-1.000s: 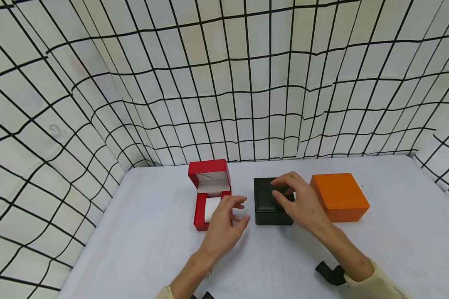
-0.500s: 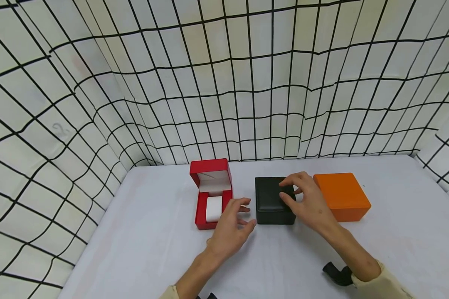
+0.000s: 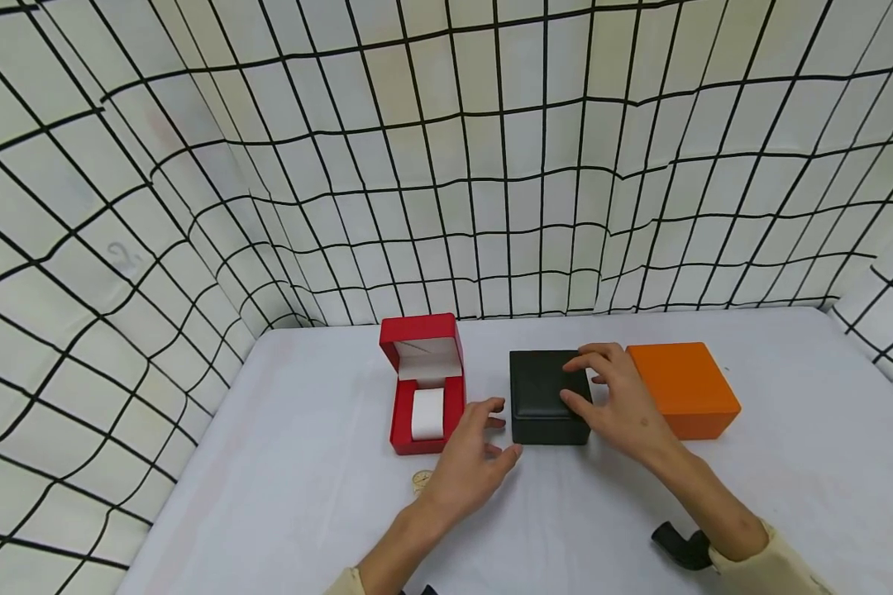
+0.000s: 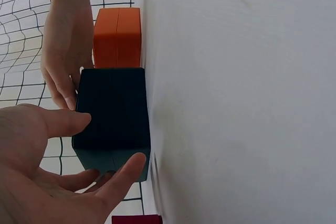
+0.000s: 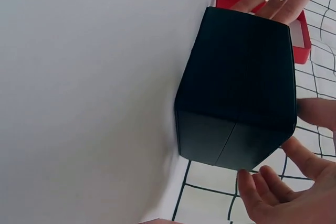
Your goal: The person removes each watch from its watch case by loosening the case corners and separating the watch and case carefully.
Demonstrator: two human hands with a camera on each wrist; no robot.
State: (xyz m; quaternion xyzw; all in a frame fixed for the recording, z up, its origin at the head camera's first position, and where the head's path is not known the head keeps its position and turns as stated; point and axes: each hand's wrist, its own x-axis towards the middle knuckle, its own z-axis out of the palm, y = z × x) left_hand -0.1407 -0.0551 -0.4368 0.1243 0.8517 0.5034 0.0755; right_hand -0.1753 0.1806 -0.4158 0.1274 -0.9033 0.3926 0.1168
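A closed black box (image 3: 546,397) stands mid-table between my hands. My right hand (image 3: 628,409) is at its right side, thumb and fingers loosely bent by the lid edge. In the right wrist view the fingertips appear to meet the black box (image 5: 239,77) at its edge. My left hand (image 3: 467,463), fingers apart and relaxed, is near its front left corner, holding nothing; exact contact is unclear. Behind that hand an open red box (image 3: 403,421) holds a white cushion (image 3: 427,413). A gold-coloured watch face (image 3: 421,480) shows beside the left wrist, partly hidden.
An orange box (image 3: 680,380) sits closed to the right of the black one, partly behind my right hand. White cloth covers the table (image 3: 290,463). Black-gridded white netting (image 3: 491,165) encloses the back and sides. A black curved piece (image 3: 680,545) is at the right sleeve.
My left hand has shifted right, uncovering the white cushion and the watch face. The right hand has slid from over the black lid to its right edge. The boxes stay put.
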